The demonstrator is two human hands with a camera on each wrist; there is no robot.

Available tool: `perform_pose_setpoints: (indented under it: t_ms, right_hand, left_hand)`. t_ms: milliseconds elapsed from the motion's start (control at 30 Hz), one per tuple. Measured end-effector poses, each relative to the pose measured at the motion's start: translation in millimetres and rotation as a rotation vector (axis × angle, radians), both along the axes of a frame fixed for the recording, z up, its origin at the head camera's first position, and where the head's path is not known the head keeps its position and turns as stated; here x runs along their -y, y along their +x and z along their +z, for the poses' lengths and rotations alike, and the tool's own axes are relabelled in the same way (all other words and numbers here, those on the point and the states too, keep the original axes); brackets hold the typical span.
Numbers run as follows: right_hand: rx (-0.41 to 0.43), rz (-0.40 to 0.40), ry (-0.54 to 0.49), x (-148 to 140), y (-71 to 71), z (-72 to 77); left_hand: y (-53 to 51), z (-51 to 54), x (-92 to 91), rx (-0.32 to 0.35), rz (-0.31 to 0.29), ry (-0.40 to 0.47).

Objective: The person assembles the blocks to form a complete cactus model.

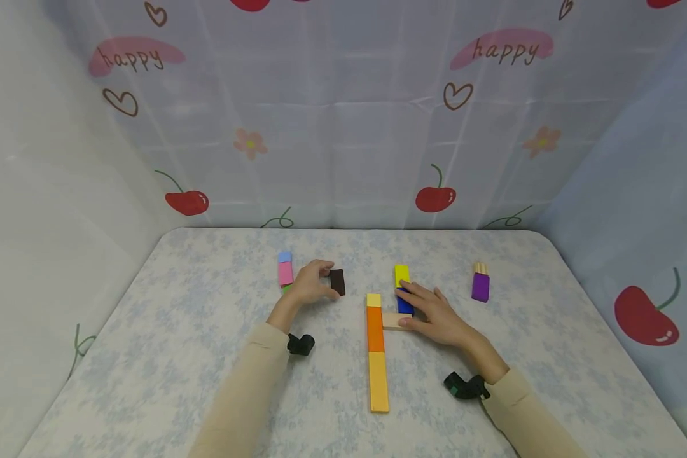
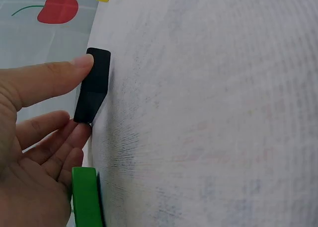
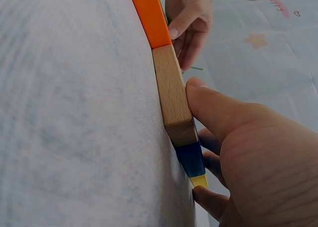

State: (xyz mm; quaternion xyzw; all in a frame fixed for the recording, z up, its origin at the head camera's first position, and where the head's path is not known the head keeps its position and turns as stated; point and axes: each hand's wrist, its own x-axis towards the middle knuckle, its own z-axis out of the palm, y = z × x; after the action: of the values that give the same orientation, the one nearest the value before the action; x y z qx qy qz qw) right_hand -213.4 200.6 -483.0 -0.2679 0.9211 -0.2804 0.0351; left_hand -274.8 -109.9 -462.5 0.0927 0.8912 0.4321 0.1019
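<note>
Thumb and fingers of the left hand (image 1: 306,283) curl about a dark, oblong, painted-looking block (image 1: 337,282) in the head view; we see it right of that palm, long axis running away from the wearer, the right hand (image 1: 435,316) farther off. That one spreads loosely over a blue, rectangular, painted-looking block (image 1: 404,305), clasping nothing.

From the left wrist, we see the left thumb overlapping the dark block and fingertips at its far end; how firmly they pinch, we cannot tell.

From the right wrist, we make out the grain of a pale wooden oblong block (image 3: 171,88) beside the right thumb.
</note>
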Motion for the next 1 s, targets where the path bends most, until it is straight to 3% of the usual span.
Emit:
perform_pose_setpoints:
  t_ms: [400,567,733,867,1000]
  right_hand:
    - [-0.025,0.004,-0.005,-1,0.6,-0.7]
    - [-0.022,0.003,0.001,-1,0.8,-0.8]
    - [-0.02,0.002,0.004,-1,0.5,-0.1]
    - [-0.003,-0.005,0.014,0,-0.2,0.7]
    - [0.016,-0.012,0.023,1,-0.8,1.3]
  left_hand:
    - [-1.6,-5.7,-3.9,-0.072,0.031,-0.025]
    - [-0.6,-3.8,-7.7,-0.074,0.077,0.0]
    - [-2.9,4.1,-17.3,-0.071,0.099,0.078]
    - [-6.1,9.3,-29.5,-0.075,0.076,0.138]
    - [-6.4,10.6,-43.9,-0.08,0.038,0.14]
